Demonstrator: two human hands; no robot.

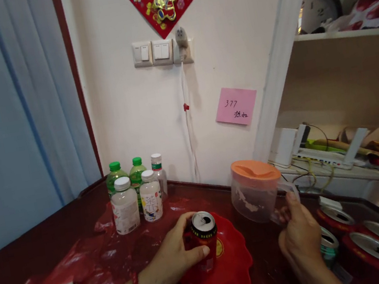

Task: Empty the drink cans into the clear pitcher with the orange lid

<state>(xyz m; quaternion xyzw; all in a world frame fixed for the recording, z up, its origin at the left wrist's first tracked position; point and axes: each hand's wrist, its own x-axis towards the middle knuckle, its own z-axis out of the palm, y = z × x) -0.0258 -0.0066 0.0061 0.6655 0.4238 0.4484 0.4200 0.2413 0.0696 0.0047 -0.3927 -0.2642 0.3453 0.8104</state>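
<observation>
Holding the can (205, 236) steady looks like the main thing here. The left hand (174, 258) is wrapped around its side, fingers curled behind and thumb across the front, so it's clamped on nicely. The tab is already popped, so I'd say keep it upright and grip around the middle, not near the rim, or it'll slosh out the opening. The right hand (299, 232) is closed on the handle of the clear jug (256, 194). With the orange lid on it, I reckon that jug is best kept level and close to the can so neither hand has to stretch.

The can is red with a silver top and a dark, open mouth hole, and sits just below the middle of the frame, standing in a red scalloped plastic dish (228, 266) on the dark red surface (30, 256). The jug is right of centre, see-through with some whitish residue inside.

A bunch of capped bottles (136, 194) stand left of centre near the wall, and more opened cans (369, 238) sit at the lower right. A pink sticky note (236, 106) is on the wall.
</observation>
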